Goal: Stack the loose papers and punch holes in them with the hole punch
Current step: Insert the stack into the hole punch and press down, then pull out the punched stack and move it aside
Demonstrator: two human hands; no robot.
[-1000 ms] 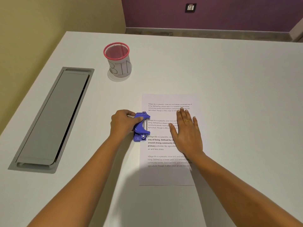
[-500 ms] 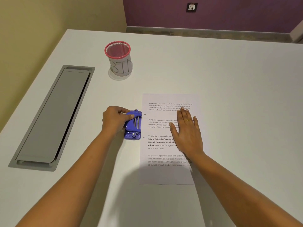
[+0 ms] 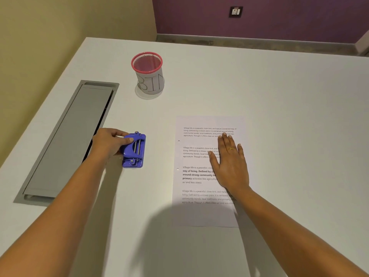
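Note:
A stack of printed white papers point(image 3: 199, 208) lies flat on the white table point(image 3: 289, 116), right of centre. Two punched holes show near its left edge. My right hand point(image 3: 229, 164) rests flat on the papers, fingers spread, palm down. The blue hole punch point(image 3: 134, 150) stands on the table well to the left of the papers, apart from them. My left hand point(image 3: 108, 141) grips the punch from its left side, thumb on top.
A pink-rimmed mesh cup point(image 3: 148, 73) labelled BIN stands at the back, beyond the punch. A long grey cable hatch point(image 3: 65, 140) is set into the table on the left. The table's left edge runs next to a yellow wall.
My left hand has drawn the hole punch leftward off the papers' edge, and two holes now show there. My right hand has stayed flat on the papers.

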